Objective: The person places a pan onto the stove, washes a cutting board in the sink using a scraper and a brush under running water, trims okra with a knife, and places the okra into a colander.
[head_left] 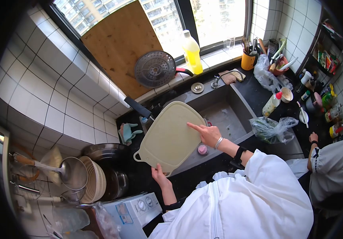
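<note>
A cream cutting board with a loop handle is tilted over the near left part of the sink. My left hand grips its lower edge, thumb on the face and the other fingers hidden behind. My right hand is at the board's right side, its index finger stretched out across the face; the other fingers are partly hidden. A black handle sticks out past the board's upper left edge; what it belongs to is covered. A pink-topped bottle stands near the sink's front edge.
A wooden board, perforated round lid and yellow bottle stand by the window. Plastic bags, a bottle and condiments occupy the right counter. Pots and a colander are left. Another person's sleeve is at right.
</note>
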A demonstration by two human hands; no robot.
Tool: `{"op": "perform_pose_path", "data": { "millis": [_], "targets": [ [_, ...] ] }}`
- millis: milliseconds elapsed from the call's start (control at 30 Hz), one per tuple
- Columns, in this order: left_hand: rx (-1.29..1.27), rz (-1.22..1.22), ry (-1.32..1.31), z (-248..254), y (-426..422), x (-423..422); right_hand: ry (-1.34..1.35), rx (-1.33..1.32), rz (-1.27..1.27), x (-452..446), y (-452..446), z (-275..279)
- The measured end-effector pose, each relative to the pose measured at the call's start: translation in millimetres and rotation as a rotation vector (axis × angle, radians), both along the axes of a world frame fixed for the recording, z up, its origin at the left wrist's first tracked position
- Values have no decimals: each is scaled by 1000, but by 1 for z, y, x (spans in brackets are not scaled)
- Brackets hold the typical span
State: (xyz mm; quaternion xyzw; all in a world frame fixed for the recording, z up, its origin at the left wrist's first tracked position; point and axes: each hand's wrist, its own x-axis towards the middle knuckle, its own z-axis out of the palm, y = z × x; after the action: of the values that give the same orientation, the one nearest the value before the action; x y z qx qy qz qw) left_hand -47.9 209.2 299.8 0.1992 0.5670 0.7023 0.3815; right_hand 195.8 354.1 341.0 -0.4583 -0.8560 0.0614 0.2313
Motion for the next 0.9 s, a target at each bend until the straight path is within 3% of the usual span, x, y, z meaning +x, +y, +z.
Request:
{"op": "perform_pose_path", "data": {
  "millis": [100,200,267,367,467,500,567,667,900],
  "targets": [
    [-23,-1,19,0,-1,0,-34,-30,14,3,-1,6],
    [-6,19,63,-7,-3,-4,263,113,-147,6,7,1],
    [8,46,91,-9,-6,-4,380,36,-243,10,13,1],
    [62,117,418,-3,-10,-12,447,-18,-302,29,22,-1],
    [-158,9,1180,37,-21,-22,397,-102,-274,48,26,-19],
    [-90,36,1387,64,-15,-7,445,-86,-223,49,21,-14],
    [-10,-64,1442,73,-13,-1,553,-49,-119,48,8,11],
    [-10,-186,1497,81,-5,6,452,57,127,43,2,31],
    [-96,-279,1445,65,12,2,311,-44,121,15,40,16]
  ]
}}
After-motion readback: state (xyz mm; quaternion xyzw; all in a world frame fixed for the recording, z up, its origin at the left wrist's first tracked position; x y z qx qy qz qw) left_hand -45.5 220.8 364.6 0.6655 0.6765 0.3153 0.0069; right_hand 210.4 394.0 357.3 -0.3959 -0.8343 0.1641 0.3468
